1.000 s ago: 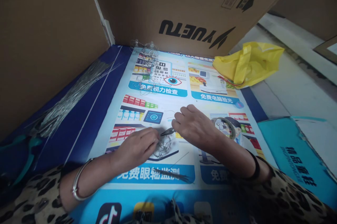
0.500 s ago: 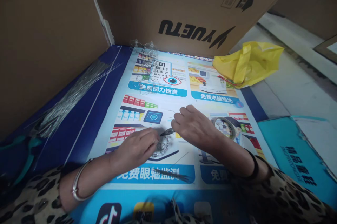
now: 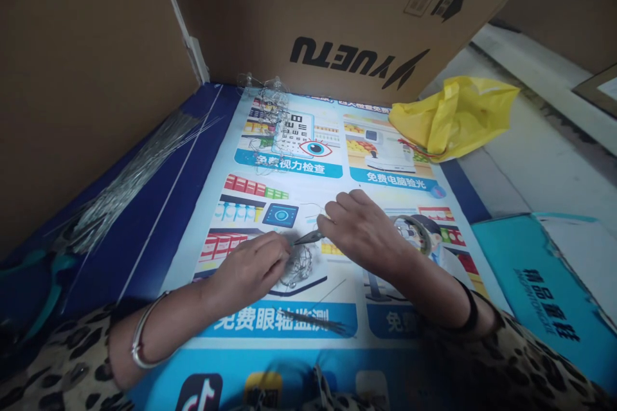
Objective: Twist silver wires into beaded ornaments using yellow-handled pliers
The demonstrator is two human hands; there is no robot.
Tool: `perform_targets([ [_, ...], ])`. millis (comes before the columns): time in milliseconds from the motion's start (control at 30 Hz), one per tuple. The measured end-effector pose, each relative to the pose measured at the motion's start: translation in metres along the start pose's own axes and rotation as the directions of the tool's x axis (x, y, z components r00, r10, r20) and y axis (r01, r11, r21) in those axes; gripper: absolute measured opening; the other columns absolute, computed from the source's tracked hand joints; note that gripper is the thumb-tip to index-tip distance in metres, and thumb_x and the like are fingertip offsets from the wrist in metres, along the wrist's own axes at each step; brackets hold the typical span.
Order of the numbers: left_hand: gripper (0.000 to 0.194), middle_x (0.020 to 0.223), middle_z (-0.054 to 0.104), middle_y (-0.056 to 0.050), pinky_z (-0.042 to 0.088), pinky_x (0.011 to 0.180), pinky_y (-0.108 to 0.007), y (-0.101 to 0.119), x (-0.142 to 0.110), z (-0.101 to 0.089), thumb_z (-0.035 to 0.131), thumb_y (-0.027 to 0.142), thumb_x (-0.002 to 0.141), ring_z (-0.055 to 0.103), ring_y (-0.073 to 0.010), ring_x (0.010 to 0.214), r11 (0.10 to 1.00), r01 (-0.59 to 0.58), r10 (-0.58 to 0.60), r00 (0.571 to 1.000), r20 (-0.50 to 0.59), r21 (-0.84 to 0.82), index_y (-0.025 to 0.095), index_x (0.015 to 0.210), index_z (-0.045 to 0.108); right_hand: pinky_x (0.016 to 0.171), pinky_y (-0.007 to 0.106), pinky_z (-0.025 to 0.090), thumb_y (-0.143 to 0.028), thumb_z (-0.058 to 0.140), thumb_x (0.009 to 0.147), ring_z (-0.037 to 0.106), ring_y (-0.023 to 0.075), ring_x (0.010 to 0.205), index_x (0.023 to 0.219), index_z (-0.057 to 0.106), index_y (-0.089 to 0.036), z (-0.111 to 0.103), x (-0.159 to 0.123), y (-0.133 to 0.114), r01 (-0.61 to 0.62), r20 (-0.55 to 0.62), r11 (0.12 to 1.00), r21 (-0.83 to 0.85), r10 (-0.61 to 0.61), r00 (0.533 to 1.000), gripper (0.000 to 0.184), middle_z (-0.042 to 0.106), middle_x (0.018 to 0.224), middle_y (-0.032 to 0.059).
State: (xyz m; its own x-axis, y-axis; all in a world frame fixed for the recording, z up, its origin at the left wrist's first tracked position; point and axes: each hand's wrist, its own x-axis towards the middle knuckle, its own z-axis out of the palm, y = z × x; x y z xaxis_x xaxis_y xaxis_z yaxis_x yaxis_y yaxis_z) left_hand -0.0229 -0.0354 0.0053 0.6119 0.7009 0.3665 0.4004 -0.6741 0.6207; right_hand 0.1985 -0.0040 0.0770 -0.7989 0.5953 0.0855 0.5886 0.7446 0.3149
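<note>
My right hand (image 3: 359, 228) is closed around a pair of pliers (image 3: 307, 238), whose pointed jaws reach left to the fingertips of my other hand. My left hand (image 3: 255, 267) pinches a coiled wire piece (image 3: 299, 266), a tangle of thin silvery loops that hangs just below the jaws. Its exact shape is partly hidden by the fingers. A thin wire end curves up near the pliers. Below the hands, a small bunch of dark, thin wires (image 3: 322, 323) lies on the printed poster sheet (image 3: 337, 340).
Bent wire pieces (image 3: 272, 109) are heaped at the back left. A bundle of straight wires (image 3: 130, 186) lies left, beside teal-handled pliers (image 3: 55, 269). A tape roll (image 3: 424, 237) sits behind my right wrist. A yellow bag (image 3: 456, 116) and cardboard box (image 3: 308, 6) stand behind.
My right hand and the pliers have shifted slightly right and up. My left hand stays nearly in place with the wire piece.
</note>
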Motion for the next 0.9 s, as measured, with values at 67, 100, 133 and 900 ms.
perform_targets([
  [67, 0.011, 0.084, 0.061, -0.005, 0.050, 0.068, -0.030, -0.001, 0.000, 0.000, 0.043, 0.010, 0.087, 0.057, -0.0155, 0.081, 1.000, -0.006, 0.006, 1.000, -0.010, 0.000, 0.017, 0.083, 0.050, 0.063, 0.034, 0.021, -0.011, 0.051, 0.084, 0.039, 0.0201, 0.070, 0.069, 0.055, -0.019, -0.002, -0.003, 0.002, -0.039, -0.003, 0.999, 0.004, 0.039, 0.999, 0.017, 0.052, 0.068, 0.0043],
  [100, 0.011, 0.085, 0.061, -0.004, 0.050, 0.069, -0.029, -0.002, 0.000, 0.001, 0.044, 0.010, 0.087, 0.058, -0.0153, 0.082, 1.000, -0.015, 0.014, 1.000, -0.018, -0.003, 0.017, 0.083, 0.050, 0.063, 0.034, 0.021, -0.011, 0.051, 0.084, 0.038, 0.0201, 0.070, 0.070, 0.055, -0.019, -0.003, -0.004, 0.002, -0.051, -0.002, 0.999, 0.003, 0.051, 0.999, 0.016, 0.052, 0.069, 0.0044],
  [133, 0.011, 0.086, 0.061, -0.004, 0.050, 0.069, -0.029, -0.002, -0.001, 0.001, 0.044, 0.009, 0.087, 0.058, -0.0150, 0.082, 1.000, -0.022, 0.022, 0.999, -0.026, -0.006, 0.017, 0.082, 0.050, 0.064, 0.034, 0.022, -0.011, 0.051, 0.084, 0.038, 0.0200, 0.070, 0.070, 0.056, -0.019, -0.004, -0.005, 0.002, -0.059, 0.002, 0.998, 0.003, 0.059, 0.998, 0.016, 0.052, 0.069, 0.0045],
  [900, 0.012, 0.085, 0.063, -0.003, 0.050, 0.068, -0.027, 0.002, -0.001, -0.001, 0.048, 0.006, 0.083, 0.060, -0.0139, 0.079, 0.998, -0.053, 0.057, 0.993, -0.106, 0.046, 0.018, 0.079, 0.050, 0.066, 0.035, 0.024, -0.007, 0.050, 0.081, 0.042, 0.0202, 0.072, 0.069, 0.058, -0.017, -0.012, 0.000, -0.006, -0.027, 0.015, 1.000, 0.007, 0.027, 1.000, 0.017, 0.053, 0.068, 0.0057],
])
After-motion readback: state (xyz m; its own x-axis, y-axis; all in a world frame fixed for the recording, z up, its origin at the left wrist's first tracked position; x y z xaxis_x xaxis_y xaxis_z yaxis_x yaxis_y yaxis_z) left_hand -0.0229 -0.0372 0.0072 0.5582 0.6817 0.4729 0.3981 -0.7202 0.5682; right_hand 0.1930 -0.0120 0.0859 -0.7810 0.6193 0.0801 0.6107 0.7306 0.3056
